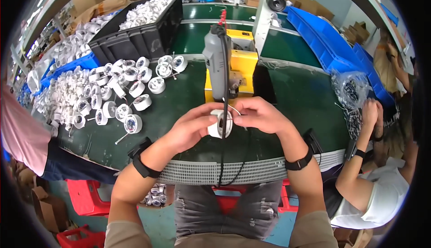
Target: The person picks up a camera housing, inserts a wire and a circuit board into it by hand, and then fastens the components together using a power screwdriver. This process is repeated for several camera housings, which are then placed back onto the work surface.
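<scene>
Got a white housing (215,130) held up above the green bench (298,106), just this side of a grey tool (215,61), with dark insides partly showing behind a black cable (223,156). Looks like moulded plastic, so probably weighs very little. Should be stiff enough to squeeze without worry, maybe a bit slick around the smooth outer wall. Take hold there, thumb on one side and fingers on the other, and stay off the insides. Go easy on the thin white wire (235,110) at the upper right (likely floppy, and might tear loose with a hard tug).

Gripped at the left edge by the left hand (192,127), thumb laid along the near side. Met at the opposite edge by the right hand (259,117), with thumb and forefinger brought close together by the wire. Can't tell from here whether actually pinching it or just brushing the rim.

Further out, can see the grey tool upright against a yellow stand (243,64). Over to the left, can spot a loose scatter of similar parts (133,123), plus a black crate (134,49) piled with small white bits. To the right, can make out a long blue tray (332,52) and a clear bag (351,90) near a co-worker's hand (370,112).
</scene>
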`<action>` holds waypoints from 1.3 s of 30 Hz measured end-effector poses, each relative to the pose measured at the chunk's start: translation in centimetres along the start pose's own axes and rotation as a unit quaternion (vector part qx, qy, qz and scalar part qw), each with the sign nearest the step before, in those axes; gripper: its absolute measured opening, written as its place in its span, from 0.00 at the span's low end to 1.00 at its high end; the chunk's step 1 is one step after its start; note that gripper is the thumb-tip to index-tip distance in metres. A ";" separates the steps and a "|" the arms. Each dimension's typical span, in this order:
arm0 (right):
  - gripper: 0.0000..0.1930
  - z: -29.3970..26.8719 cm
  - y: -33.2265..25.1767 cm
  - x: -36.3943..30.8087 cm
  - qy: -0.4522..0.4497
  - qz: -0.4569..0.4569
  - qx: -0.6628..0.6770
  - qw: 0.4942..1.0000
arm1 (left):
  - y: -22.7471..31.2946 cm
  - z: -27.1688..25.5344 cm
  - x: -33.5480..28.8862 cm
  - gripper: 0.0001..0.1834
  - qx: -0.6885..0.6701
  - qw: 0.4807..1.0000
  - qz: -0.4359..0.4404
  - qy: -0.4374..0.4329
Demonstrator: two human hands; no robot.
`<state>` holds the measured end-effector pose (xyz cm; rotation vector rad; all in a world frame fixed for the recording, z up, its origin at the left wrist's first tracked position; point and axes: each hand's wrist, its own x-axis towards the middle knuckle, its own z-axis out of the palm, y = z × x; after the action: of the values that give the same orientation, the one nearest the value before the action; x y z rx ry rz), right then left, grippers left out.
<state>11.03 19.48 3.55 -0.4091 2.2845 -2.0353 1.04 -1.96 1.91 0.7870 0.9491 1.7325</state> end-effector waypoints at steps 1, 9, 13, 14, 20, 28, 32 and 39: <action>0.07 0.1 0.3 0.0 0.035 -0.011 0.020 0.999 | -0.3 -0.1 0.1 0.24 -0.017 1.000 -0.004 -0.007; 0.06 0.3 0.5 -0.1 0.087 -0.080 0.039 0.992 | -0.5 -0.2 0.6 0.27 -0.086 0.995 -0.022 0.041; 0.07 0.9 -0.4 0.0 0.049 -0.145 -0.140 0.978 | -0.2 -0.4 0.9 0.25 -0.107 0.993 -0.029 0.048; 0.07 1.2 -0.4 0.2 0.032 -0.154 -0.231 0.960 | -0.4 -0.8 0.7 0.24 -0.118 0.992 -0.036 0.036; 0.06 2.4 0.2 0.3 0.126 -0.164 -0.272 0.940 | -0.4 0.3 0.8 0.26 -0.052 0.994 -0.039 0.086; 0.06 4.2 -0.6 0.0 0.169 -0.157 -0.432 0.872 | -1.0 1.1 0.5 0.23 0.037 0.991 -0.027 0.126; 0.05 3.9 -0.4 0.1 0.199 -0.152 -0.384 0.889 | -0.8 1.1 0.5 0.22 0.040 0.993 -0.035 0.110; 0.13 0.7 -3.1 -1.2 0.212 -0.247 -0.376 0.867 | -0.1 1.3 0.0 0.21 -0.037 0.991 0.052 0.122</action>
<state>12.79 18.79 6.31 -0.6918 3.5381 -1.3452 2.19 -1.61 2.42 0.5948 1.0139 1.9760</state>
